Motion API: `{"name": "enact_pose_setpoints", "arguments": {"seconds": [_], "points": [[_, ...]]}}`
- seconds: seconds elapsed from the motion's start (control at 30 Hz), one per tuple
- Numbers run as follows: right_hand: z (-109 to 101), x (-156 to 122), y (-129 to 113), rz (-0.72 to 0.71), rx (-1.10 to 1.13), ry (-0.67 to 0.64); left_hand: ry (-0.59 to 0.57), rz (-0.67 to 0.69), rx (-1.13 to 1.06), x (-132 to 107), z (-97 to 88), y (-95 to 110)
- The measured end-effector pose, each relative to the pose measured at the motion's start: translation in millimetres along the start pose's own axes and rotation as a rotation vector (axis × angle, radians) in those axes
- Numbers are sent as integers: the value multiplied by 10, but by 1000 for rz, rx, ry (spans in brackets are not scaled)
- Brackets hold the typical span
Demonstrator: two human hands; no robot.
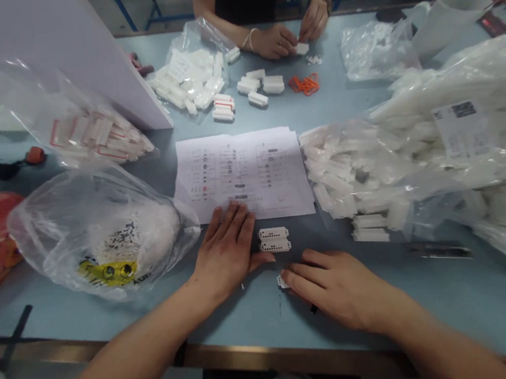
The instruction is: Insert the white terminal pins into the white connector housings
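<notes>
My left hand (227, 252) lies palm down at the lower edge of the printed paper sheets (240, 176), with its fingers spread and nothing in them. Just right of it, two white perforated plastic connector blocks (274, 240) lie side by side on the blue table (248, 316). My right hand (335, 283) rests palm down, its fingertips at a small white plastic piece (282, 281). Most of that piece is hidden behind my fingers. A small black object (313, 308) pokes out below my right hand, too hidden to name.
A large clear bag of white parts (412, 154) fills the right side, and a knotted clear bag (104, 235) sits left. Across the table, a co-worker's hands (291, 36) work near loose white parts and orange clips (304, 84). A white panel (85, 56) stands upper left.
</notes>
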State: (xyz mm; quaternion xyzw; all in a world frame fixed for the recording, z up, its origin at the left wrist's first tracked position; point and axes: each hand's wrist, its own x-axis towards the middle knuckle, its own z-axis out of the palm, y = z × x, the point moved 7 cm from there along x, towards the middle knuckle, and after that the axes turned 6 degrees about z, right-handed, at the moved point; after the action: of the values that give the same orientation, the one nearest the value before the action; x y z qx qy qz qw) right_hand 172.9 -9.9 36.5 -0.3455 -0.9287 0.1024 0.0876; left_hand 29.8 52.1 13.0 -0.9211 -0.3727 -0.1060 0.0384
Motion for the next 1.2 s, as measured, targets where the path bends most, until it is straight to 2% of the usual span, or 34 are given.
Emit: {"name": "enact_pose_setpoints", "arguments": {"seconds": [0.77, 0.93, 1.2], "points": [[-15, -9, -14, -13, -13, -14, -12, -21, -26, -12, 14, -8], [-50, -12, -17, -27, -28, 74, -6, -21, -48, -6, 15, -12], [-30, -57, 152, 65, -29, 123, 6, -11, -117, -1, -34, -63]]}}
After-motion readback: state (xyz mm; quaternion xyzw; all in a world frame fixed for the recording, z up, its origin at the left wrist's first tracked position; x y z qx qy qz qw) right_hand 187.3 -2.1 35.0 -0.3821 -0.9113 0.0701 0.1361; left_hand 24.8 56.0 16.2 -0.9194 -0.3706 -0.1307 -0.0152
